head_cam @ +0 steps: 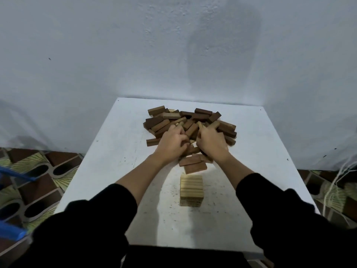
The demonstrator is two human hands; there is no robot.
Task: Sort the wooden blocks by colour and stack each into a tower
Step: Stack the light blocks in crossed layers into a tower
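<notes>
Both hands, left (172, 142) and right (211, 142), are digging into the block pile (193, 120) on the bench (108, 151), fingers curling around blocks

jumbled brown block pile (190, 123) — pale stacked tower (191, 190)

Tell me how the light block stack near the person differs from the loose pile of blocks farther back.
The light stack is tidy, its blocks aligned; the loose pile is scattered at all angles. The stack holds only pale blocks; the pile is mostly brown and dark, with a few pale ones. The stack stands untouched; the left hand and right hand dig in the pile. Both sit on the white table.
</notes>
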